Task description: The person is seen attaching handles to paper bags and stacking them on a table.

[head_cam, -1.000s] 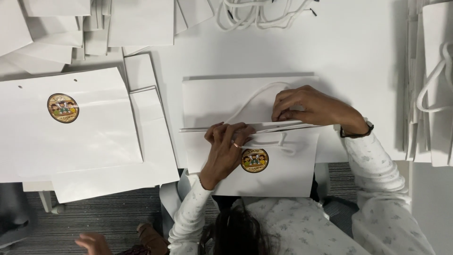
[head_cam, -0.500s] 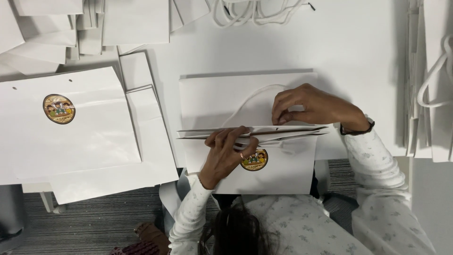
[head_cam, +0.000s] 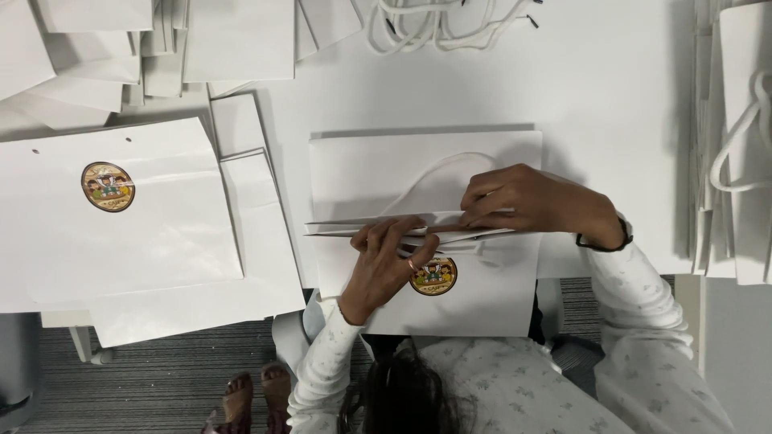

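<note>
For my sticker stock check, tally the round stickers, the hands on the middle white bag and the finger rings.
Round stickers: 2
Hands on the white bag, left hand and right hand: 2
Finger rings: 1
Total: 5

Paper bag (head_cam: 482,297) at table (head_cam: 611,96) edge, bag stack (head_cam: 121,217) left, cords (head_cam: 434,24) behind, bags (head_cam: 740,145) right

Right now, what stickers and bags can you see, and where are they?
Round brown-rimmed colourful sticker: on the white paper bag under both hands, near its lower middle.
Matching round sticker: on the flat white paper bag at the left.
White bags with cord handles: stacked at the right edge.
</note>
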